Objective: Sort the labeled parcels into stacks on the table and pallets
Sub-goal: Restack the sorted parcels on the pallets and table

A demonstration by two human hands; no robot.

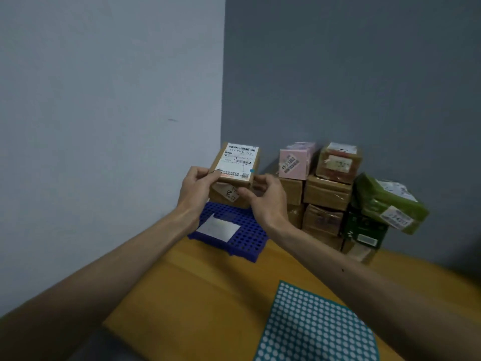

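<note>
A small brown parcel (238, 162) with a white shipping label on top is held between both hands at the table's far left corner. My left hand (195, 188) grips its near left corner and my right hand (265, 199) grips its near right corner. It sits on or just above another brown parcel (226, 195) marked with a "2" label, which stands at the back of a blue grid pallet (242, 241). A white paper sheet (218, 227) lies on the pallet's near part.
A stack of parcels stands against the grey wall at right: a pink box (294, 160), brown boxes (328, 194), a tilted green bag parcel (390, 204) and a dark green box (364, 230). A teal perforated mat (317, 327) lies on the wooden table (197, 295).
</note>
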